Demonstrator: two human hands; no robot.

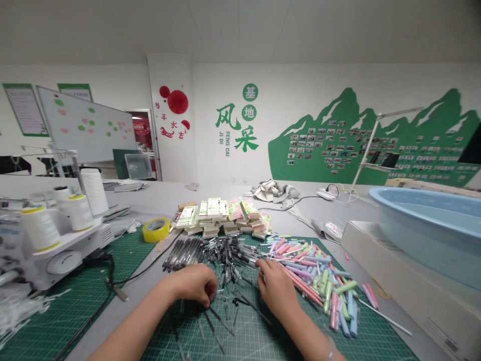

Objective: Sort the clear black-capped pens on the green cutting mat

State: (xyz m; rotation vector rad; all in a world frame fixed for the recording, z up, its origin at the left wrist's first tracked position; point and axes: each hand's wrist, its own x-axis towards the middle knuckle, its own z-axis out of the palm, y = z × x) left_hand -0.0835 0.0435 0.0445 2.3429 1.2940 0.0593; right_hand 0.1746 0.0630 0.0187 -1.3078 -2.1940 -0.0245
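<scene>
My left hand [193, 286] is closed in a pinch low over the green cutting mat [248, 346]; whatever sits between thumb and fingertips is too small to name. Thin dark pen refills [214, 331] lie just below it. My right hand [277, 287] has curled fingers, their tips at the right end of a heap of black and clear pen parts [229, 253]. What those fingers grip is hidden. Bundled clear-and-black pen parts [184, 252] lie beyond my left hand. To the right of my right hand spreads a pile of pastel pen barrels [319, 273].
Stacked small boxes [215, 208] stand behind the pen parts. Yellow tape [156, 229] lies left of them. A sewing machine with thread cones [80, 213] occupies the left side. A blue basin [432, 220] rests on a white box [398, 276] at right. Black cable [141, 273] crosses the mat.
</scene>
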